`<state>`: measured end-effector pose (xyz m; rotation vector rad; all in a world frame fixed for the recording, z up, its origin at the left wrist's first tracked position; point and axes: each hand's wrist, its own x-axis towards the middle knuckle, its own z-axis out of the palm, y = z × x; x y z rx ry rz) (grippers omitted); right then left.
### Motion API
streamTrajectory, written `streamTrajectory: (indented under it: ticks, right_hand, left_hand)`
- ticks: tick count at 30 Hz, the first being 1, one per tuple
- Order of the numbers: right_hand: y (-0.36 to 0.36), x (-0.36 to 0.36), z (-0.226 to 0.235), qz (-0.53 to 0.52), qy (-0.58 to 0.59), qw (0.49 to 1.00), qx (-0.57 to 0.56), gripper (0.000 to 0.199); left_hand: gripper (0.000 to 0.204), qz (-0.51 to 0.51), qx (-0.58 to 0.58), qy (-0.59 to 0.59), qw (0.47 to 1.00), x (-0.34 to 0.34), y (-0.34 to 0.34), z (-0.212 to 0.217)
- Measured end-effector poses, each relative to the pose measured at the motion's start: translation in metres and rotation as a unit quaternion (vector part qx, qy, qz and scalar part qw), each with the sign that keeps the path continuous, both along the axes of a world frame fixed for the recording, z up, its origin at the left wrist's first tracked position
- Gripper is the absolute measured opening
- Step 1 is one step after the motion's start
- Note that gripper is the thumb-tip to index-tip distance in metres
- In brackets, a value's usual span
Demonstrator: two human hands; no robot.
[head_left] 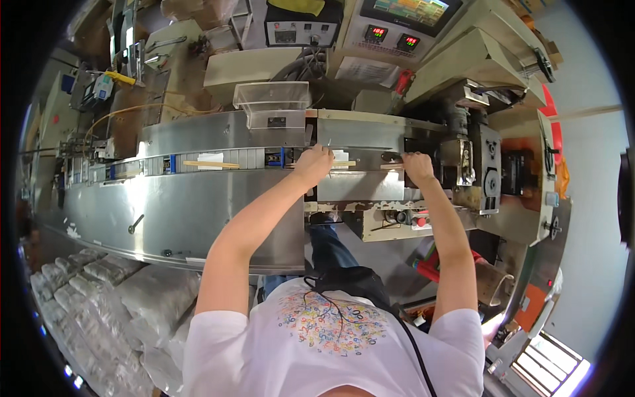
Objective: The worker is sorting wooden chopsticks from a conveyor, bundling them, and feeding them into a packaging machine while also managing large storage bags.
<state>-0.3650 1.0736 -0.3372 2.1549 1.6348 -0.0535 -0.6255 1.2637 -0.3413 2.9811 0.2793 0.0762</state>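
Note:
My left hand [315, 163] is over the machine's channel, its fingers curled together and pointing down beside a white folded piece with pale wooden sticks [342, 163]. What those fingers hold, if anything, is hidden. Farther right, my right hand [418, 167] is closed at the same channel, its fingertips close to a dark oval piece [391, 157]. Whether it grips that piece is too small to tell. Left of my hands, another white folded piece [210, 158] lies with long pale wooden sticks [221, 165] in the slatted conveyor [248, 159].
A clear plastic box [272, 99] stands behind the channel. Metal rollers and wheels [489, 165] are at the right end. A control panel with a screen [410, 13] is at the back. Filled plastic bags [119, 298] are piled at lower left, below the steel table [165, 212].

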Motion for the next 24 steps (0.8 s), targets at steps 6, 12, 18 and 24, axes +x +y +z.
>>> streamTrajectory:
  ticks: [6, 12, 18, 24]
  right_hand:
    - [0.001, 0.011, 0.005, 0.086, 0.010, 0.994, -0.072, 0.013]
    - [-0.008, -0.004, -0.003, 0.092, 0.014, 0.996, 0.000, 0.014]
    - [-0.021, 0.023, -0.023, 0.069, 0.091, 0.991, 0.063, 0.009]
    - [0.025, -0.045, 0.049, 0.100, 0.149, 0.960, 0.216, 0.011]
  left_hand:
    - [0.018, -0.049, 0.094, 0.070, 0.992, 0.023, -0.001, -0.008]
    - [0.013, -0.027, 0.058, 0.044, 0.997, 0.011, -0.003, -0.014]
    - [0.011, 0.078, -0.032, -0.089, 0.992, -0.001, -0.014, 0.009]
    - [0.012, 0.097, 0.009, 0.004, 0.995, -0.150, -0.027, 0.050]
